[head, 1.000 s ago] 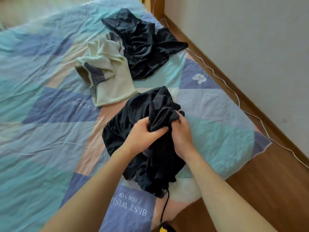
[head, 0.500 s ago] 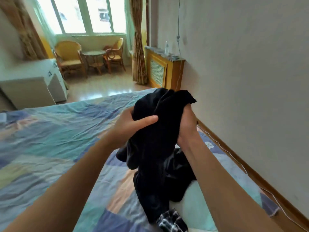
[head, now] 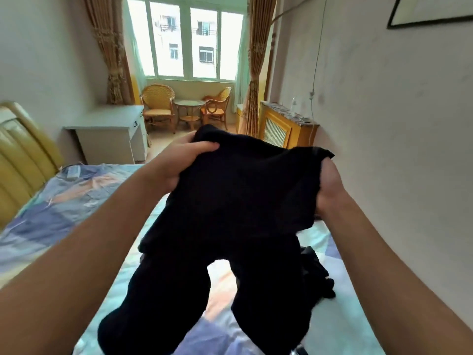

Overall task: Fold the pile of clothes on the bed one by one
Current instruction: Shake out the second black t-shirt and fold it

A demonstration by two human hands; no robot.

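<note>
Open quilt on the bed [head: 64, 216] lies left of the hanging black trousers [head: 230, 213], while another dark garment [head: 317, 272], seemingly crumpled, and the close wall [head: 409, 149] crowd the right.

Your bed [head: 46, 221] fills the lower half of the frame, covered by a patchwork quilt [head: 76, 201] in blue, teal and peach. At lower right, one crumpled dark garment [head: 316, 272] lies directly on the quilt, partly hidden. A yellow padded headboard [head: 23, 155] stands at left.

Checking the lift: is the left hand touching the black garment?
Touching. The head view shows the left hand gripping the black garment, thumb across its top edge.
</note>
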